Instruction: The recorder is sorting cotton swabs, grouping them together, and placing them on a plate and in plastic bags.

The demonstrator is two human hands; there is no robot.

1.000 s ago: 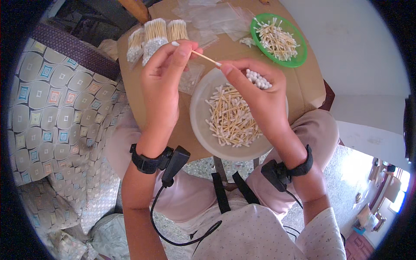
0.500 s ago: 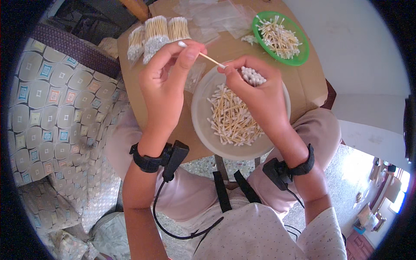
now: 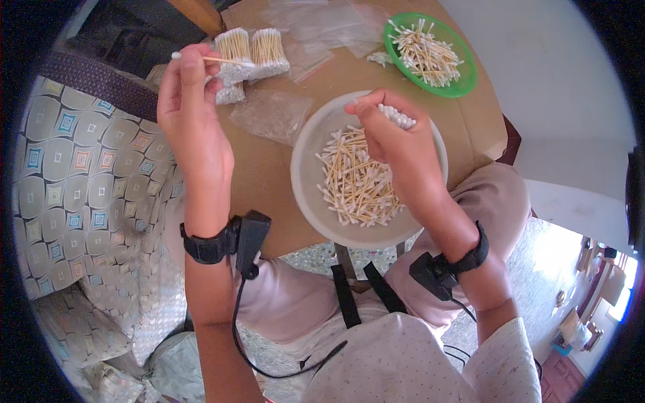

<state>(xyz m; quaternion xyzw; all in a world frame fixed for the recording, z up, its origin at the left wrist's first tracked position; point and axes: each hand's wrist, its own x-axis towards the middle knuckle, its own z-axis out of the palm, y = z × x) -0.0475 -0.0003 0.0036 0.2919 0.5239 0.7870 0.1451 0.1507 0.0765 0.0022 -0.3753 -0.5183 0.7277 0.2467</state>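
Between the thumb and fingers of my left hand (image 3: 195, 107) is a single cotton swab (image 3: 218, 60), lying nearly level. This hand is up at the left, beside the packed swab bundles (image 3: 269, 55). My right hand (image 3: 403, 138) is closed around a bunch of cotton swabs (image 3: 398, 116), whose white tips show above the fist; their sticks are hidden by the hand. Below it stands a pale round bowl (image 3: 306, 208) with a loose heap of swabs (image 3: 353, 178) in it.
A green bowl (image 3: 465, 87) of loose swabs stands at the far right. Clear plastic bags (image 3: 329, 27) lie at the back, and another clear bag (image 3: 269, 115) lies left of the pale bowl. All rest on a cardboard-covered table (image 3: 269, 215). A patterned cloth (image 3: 101, 195) is at the left.
My left hand has moved left, away from my right hand, carrying the single swab. The right hand keeps the bunch and has turned slightly over the bowl.
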